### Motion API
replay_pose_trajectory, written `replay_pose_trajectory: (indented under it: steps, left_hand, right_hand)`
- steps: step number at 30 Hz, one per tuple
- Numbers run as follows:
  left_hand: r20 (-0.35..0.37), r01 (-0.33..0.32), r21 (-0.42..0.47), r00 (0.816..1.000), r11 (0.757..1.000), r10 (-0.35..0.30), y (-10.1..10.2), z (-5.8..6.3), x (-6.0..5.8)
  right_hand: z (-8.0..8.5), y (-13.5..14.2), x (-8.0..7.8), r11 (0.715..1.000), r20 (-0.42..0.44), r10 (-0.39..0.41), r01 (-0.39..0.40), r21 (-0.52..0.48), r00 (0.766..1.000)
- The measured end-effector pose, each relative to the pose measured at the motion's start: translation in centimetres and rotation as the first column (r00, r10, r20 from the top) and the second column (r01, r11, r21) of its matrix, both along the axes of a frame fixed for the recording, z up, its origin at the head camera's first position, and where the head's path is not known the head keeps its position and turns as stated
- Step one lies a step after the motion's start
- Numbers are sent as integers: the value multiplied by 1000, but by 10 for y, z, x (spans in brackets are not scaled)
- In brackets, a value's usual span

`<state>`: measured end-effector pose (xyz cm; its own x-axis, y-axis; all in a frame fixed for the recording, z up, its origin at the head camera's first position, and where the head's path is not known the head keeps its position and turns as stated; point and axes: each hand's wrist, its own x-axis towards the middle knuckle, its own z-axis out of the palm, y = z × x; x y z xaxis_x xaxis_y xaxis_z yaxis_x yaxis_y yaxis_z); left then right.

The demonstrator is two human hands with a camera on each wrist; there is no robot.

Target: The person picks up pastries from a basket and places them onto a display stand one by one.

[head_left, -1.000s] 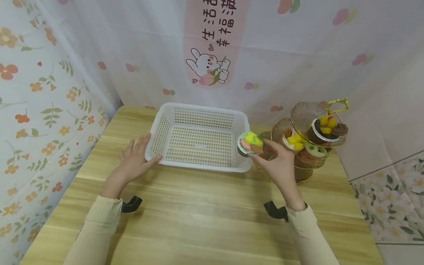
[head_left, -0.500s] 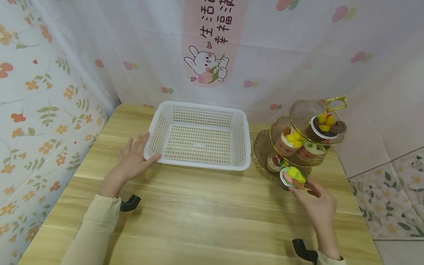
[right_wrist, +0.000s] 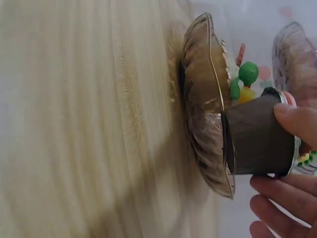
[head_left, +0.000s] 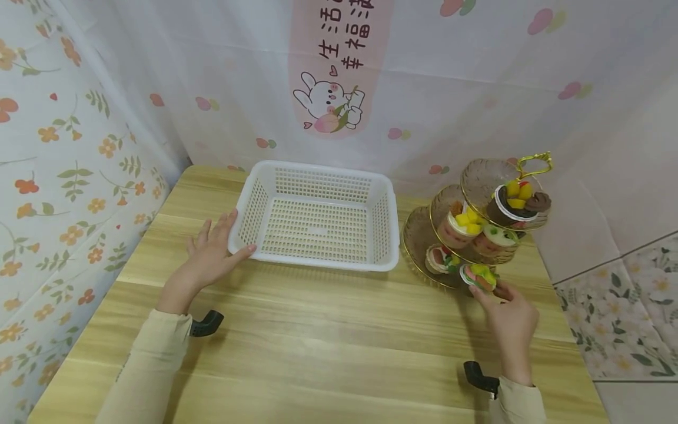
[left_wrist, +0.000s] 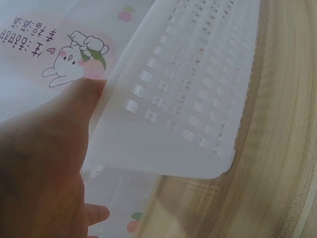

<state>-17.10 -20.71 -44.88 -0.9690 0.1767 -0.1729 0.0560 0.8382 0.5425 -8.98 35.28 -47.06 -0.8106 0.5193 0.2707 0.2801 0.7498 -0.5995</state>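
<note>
With spread, fairly straight fingers, my left hand (head_left: 209, 253) touches the left front corner of a white plastic basket (head_left: 318, 261). In the left wrist view that hand (left_wrist: 47, 139) lies against the basket's rim (left_wrist: 163, 153). Thumb and fingers of my right hand (head_left: 512, 315) pinch a toy cupcake (head_left: 479, 277) with yellow, green and pink topping. Its dark brown cup (right_wrist: 260, 136) stands at the edge of the lowest tier (right_wrist: 203, 104) of a gold-rimmed three-tier stand (head_left: 415, 254) in the right wrist view. Whether its base bears fully on the tier is hard to tell.
Another small dessert (head_left: 438, 259) sits on the lowest tier. Two dessert cups, one with yellow cubes (head_left: 457, 229), share the middle tier. A chocolate cupcake (head_left: 516, 203) is on top, beneath the gold handle (head_left: 535, 162). A patterned curtain (head_left: 254, 88) hangs behind the wooden table (head_left: 318, 353).
My right hand has carried the cupcake from beside the basket's right end rightward and nearer, then onto the lowest tier's edge. My left hand has stayed on the basket.
</note>
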Motion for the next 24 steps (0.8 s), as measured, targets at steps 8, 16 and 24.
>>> replay_pose_trajectory:
  steps: [8, 16, 24]
  left_hand:
    - [-6, -3, -5, 1000, 1000, 3, 1, 1, 0]
    - [-13, 5, -12, 1000, 1000, -5, 0, 2, 0]
    - [-2, 7, -19, 1000, 1000, -7, 1, 3, 0]
  right_hand:
    - [-3, 0, -18, 998, 58, -60, 59, 18, 997]
    - [-4, -5, -27, 996, 14, -87, 87, -1, 996]
    - [-9, -8, -31, 994, -9, -106, 106, 27, 994]
